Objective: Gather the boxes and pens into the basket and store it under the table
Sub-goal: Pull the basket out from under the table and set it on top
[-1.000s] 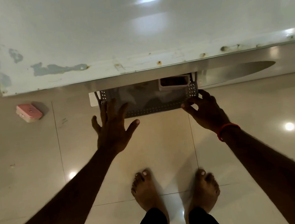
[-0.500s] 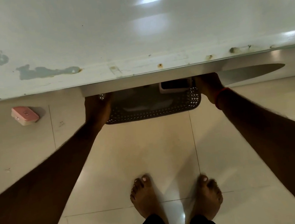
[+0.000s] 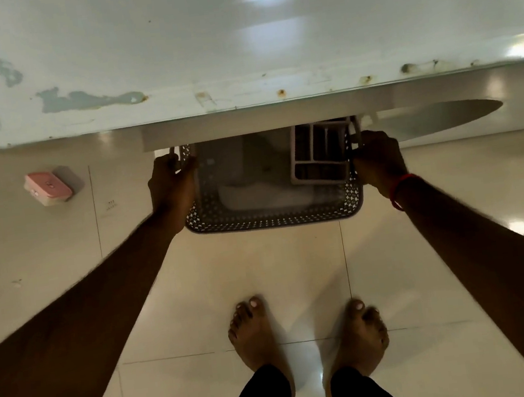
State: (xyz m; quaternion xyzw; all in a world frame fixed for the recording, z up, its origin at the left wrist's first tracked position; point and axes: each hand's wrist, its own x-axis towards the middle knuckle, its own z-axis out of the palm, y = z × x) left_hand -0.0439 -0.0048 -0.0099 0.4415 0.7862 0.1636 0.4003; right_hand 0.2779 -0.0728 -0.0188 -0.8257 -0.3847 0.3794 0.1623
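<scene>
- At the left of the frame, a pink box point(image 3: 48, 188) lies on the tiled floor point(image 3: 63, 255), well apart from the basket and just below the table's near left corner.
- Across the upper half of the frame, the white table point(image 3: 236, 53) shows its top, with chipped paint and rust spots along the near edge.
- Left of centre, the left hand point(image 3: 171, 186) grips the basket's left handle, fingers curled round it.
- At centre, the perforated dark basket point(image 3: 273, 220) sits low at floor level, its far part hidden under the table's near edge and its near rim out in front of it.
- Inside the basket, a pale flat item point(image 3: 263, 194) lies near the front wall; a white divided box point(image 3: 319, 161) lies in the right half, touching the right wall.
- Right of centre, the right hand point(image 3: 378, 161) holds the basket's right side, fingers curled at the rim; a red band point(image 3: 401, 191) circles the wrist.
- At the bottom centre, 2 bare feet point(image 3: 257, 331) stand on the floor, near the basket's front.
</scene>
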